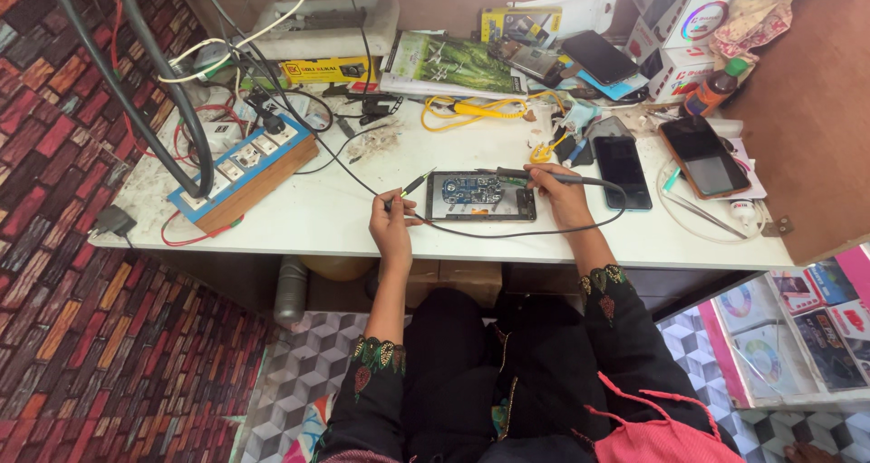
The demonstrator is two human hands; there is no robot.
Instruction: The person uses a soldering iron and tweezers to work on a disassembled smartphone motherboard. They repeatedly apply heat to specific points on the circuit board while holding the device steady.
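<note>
Gripping a probe, the left hand flanks the opened phone mid-frame; the right hand pinches an iron, whose slip could scorch the board.

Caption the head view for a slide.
Left hand and right hand hold thin black probes over an opened dark phone.

Both forearms reach forward to the opened phone, left hand pinched shut left of it, right hand gripping at its right end.
</note>
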